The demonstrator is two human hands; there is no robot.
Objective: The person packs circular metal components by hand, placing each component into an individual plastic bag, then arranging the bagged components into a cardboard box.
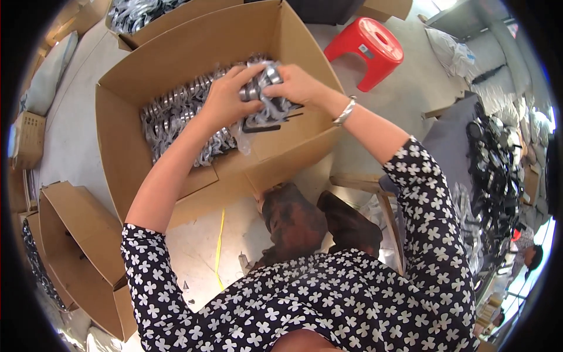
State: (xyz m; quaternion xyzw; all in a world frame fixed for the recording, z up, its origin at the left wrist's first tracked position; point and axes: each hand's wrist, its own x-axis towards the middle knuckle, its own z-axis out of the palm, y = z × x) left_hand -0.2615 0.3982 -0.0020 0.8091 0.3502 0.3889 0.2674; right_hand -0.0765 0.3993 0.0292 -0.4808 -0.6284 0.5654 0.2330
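Observation:
Over a large open cardboard box (117, 170), both my hands are closed round a bundle of shiny metal parts in clear plastic wrap (267, 97). Dark, flat bars stick out from its lower end; the exact kind of part I cannot make out. My left hand (231, 97) grips the bundle from the left, thumb below and fingers above. From the right, my right hand (296, 85) holds its upper end. Beneath them, rows of similar plastic-wrapped metal parts (176, 117) fill the left and middle of the box. Bare cardboard bottom shows at the box's near right.
A red plastic stool (366, 50) stands beyond the box's right corner. Another cardboard box (76, 252) sits open at the lower left. Behind, a further box holds wrapped parts (143, 14). On the right, black and metal pieces (492, 170) are heaped on a grey-covered table (440, 135).

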